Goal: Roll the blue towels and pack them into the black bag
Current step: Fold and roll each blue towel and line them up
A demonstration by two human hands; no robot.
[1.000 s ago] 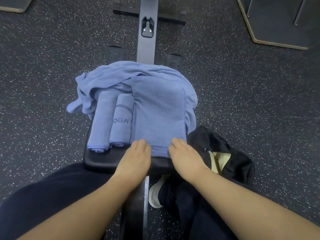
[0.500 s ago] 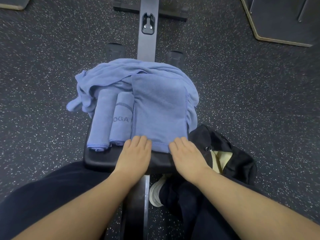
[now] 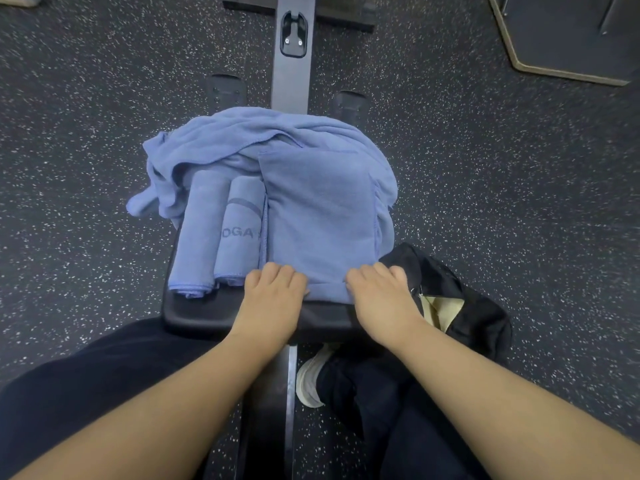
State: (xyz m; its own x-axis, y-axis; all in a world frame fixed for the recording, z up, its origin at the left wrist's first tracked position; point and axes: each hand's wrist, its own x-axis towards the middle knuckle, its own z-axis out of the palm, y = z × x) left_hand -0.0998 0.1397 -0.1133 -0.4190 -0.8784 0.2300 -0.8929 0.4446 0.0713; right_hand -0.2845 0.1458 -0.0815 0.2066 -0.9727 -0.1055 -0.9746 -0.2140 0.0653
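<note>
Two hands curl their fingers over the near hem of a folded blue towel (image 3: pixel 320 216) on a black padded bench (image 3: pixel 207 315): the left hand (image 3: pixel 272 299) grips the hem's left corner, the right hand (image 3: pixel 382 299) its right corner, knuckles up and fingers close together. The folded towel lies flat, its long axis running from 6 o'clock to 12 o'clock, away from the person. Just beside it at 9 o'clock lie two rolled blue towels, touching each other and pointing the same way; the inner roll (image 3: pixel 240 230) bears grey lettering of which "OGA" can be read, under a curved grey stripe, while the outer roll (image 3: pixel 199 230) shows no writing. Behind all three, at 12 o'clock, a loose blue towel (image 3: pixel 242 140) sits bunched, spilling off the bench's left edge. At 3 o'clock of the right hand, a black bag (image 3: pixel 478 317) rests on the speckled floor (image 3: pixel 519 202) against the bench, its mouth open on a pale yellow lining (image 3: pixel 440 308); what is inside cannot be made out.
</note>
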